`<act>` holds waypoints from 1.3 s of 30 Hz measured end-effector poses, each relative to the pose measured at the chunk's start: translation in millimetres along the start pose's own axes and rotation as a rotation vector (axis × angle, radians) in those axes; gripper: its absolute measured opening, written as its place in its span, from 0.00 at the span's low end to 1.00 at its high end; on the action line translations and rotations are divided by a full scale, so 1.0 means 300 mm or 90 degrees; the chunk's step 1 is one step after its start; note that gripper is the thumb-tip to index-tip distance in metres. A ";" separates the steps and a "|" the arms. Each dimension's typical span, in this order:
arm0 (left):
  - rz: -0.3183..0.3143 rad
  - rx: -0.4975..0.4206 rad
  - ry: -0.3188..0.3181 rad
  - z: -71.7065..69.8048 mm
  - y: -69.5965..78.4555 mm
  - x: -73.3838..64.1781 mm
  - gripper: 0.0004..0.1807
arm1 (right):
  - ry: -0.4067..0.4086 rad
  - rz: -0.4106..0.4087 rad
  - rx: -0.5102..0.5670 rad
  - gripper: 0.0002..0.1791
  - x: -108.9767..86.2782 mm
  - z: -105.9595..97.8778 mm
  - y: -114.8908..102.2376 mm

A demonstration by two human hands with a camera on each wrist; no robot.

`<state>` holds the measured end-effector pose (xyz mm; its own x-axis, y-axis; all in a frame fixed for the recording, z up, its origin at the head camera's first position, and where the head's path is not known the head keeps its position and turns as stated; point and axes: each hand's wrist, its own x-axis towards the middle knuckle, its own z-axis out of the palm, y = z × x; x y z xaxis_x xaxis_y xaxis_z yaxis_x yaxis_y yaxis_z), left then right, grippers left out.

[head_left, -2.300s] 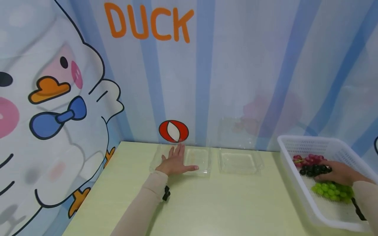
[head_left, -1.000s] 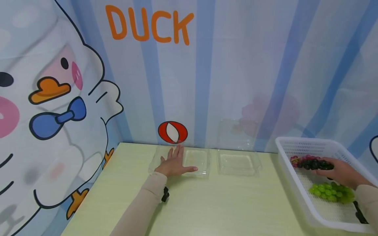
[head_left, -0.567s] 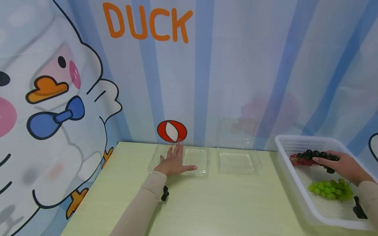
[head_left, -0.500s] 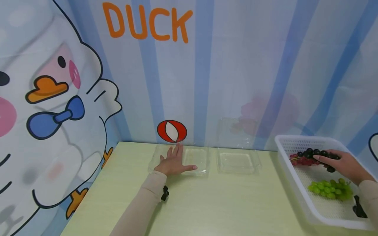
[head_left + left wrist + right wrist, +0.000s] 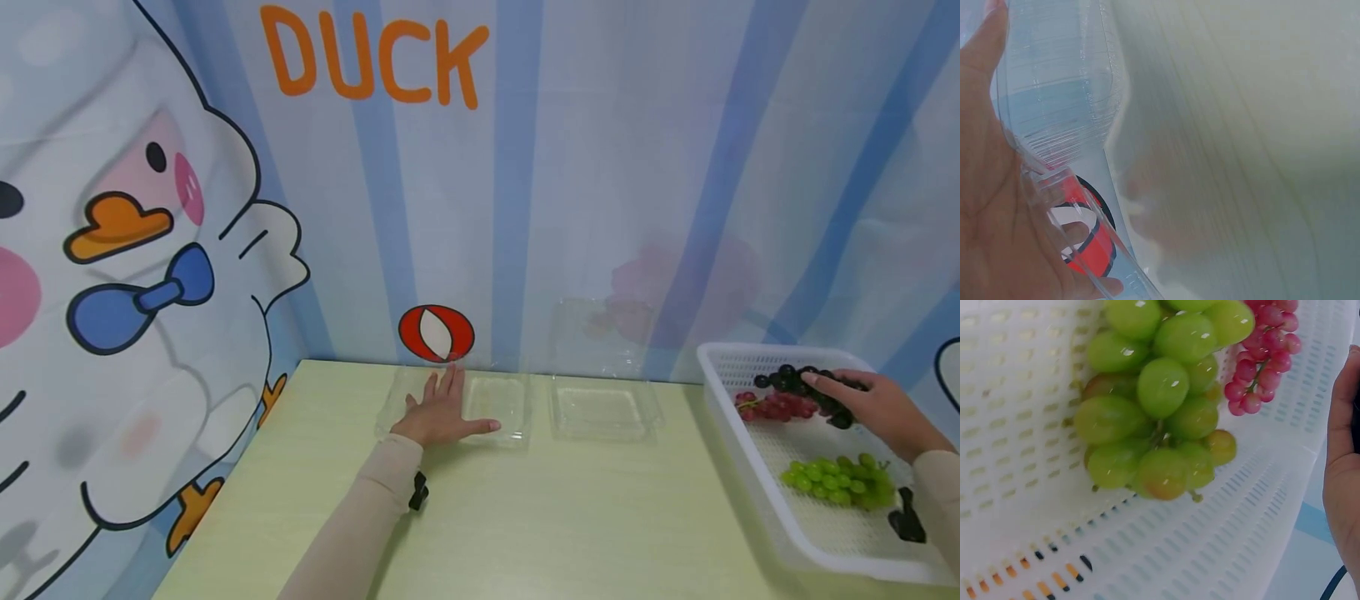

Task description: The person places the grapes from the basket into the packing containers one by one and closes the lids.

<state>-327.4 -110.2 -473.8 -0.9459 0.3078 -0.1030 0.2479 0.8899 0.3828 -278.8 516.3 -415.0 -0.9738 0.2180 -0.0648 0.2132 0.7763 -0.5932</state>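
Observation:
My right hand [image 5: 883,412] pinches a bunch of black grapes [image 5: 791,382] between thumb and fingers, raised above the white basket [image 5: 750,492]. Inside that basket lie a bunch of red grapes [image 5: 780,407] and a bunch of green grapes [image 5: 840,481]; the right wrist view shows the green grapes [image 5: 1154,412] close up, with the red grapes [image 5: 1263,356] behind them. With fingers spread, my left hand [image 5: 442,412] rests on a clear plastic clamshell box [image 5: 498,406]. The left wrist view has the left palm [image 5: 991,206] against the clear plastic [image 5: 1063,81].
Right of the left hand, a second clear clamshell box [image 5: 603,412] stands on the pale table [image 5: 570,517], its lid up against the striped backdrop [image 5: 600,167]. The perforated basket fills the table's right side. A duck print [image 5: 135,333] covers the left of the backdrop.
My right hand has lifted the black grapes up from among the other bunches, leaving the red ones more exposed. My left hand has stayed in place on the box.

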 end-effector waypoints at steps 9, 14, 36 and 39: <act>0.000 -0.004 -0.005 0.012 -0.006 0.008 0.71 | 0.012 -0.006 0.011 0.58 -0.003 -0.014 -0.024; -0.009 -0.006 -0.008 0.024 -0.021 0.029 0.72 | -0.019 -0.003 0.028 0.58 0.005 -0.029 -0.030; 0.001 -0.003 0.002 0.004 -0.003 0.006 0.71 | -0.103 -0.018 0.167 0.56 0.015 -0.043 -0.154; 0.001 -0.004 0.003 0.004 -0.001 0.005 0.71 | -0.127 -0.024 0.187 0.55 0.007 -0.042 -0.184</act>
<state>-328.5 -109.5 -475.2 -0.9461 0.3084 -0.0985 0.2486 0.8870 0.3891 -291.7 481.5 -372.2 -0.9829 0.0510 -0.1768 0.1739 0.5717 -0.8018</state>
